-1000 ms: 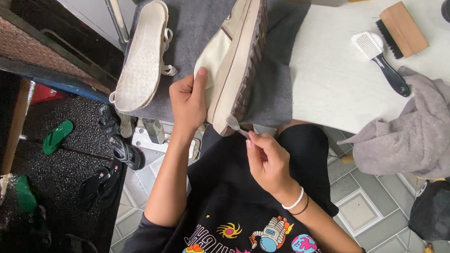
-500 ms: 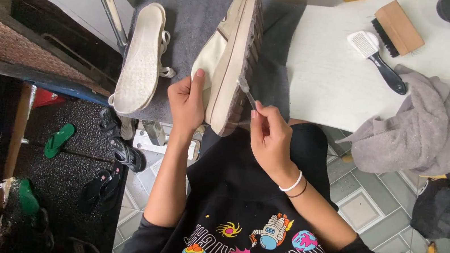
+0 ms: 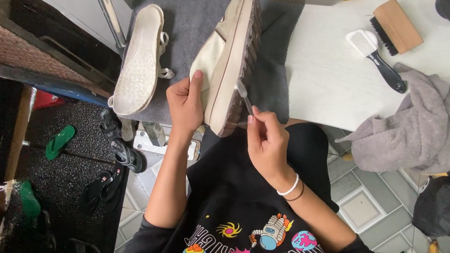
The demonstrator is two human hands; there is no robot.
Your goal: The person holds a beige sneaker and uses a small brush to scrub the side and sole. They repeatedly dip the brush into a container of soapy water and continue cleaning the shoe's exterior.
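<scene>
From the head view, the left hand (image 3: 185,103) clamps the cream shoe (image 3: 227,64) on its side at the near edge of the grey mat (image 3: 192,19), sole turned rightward. The right hand (image 3: 264,144) pinches a thin metal pick (image 3: 243,95), its tip set against the brown tread — this looks like the step of picking grit out of the sole grooves. The next move likely calls for a firm hold on the shoe and short, controlled strokes along the groove. Beside it lies a second shoe (image 3: 139,59), sole up; a black-handled brush (image 3: 375,58) and grey cloth (image 3: 424,131) rest on the white table (image 3: 322,81).
</scene>
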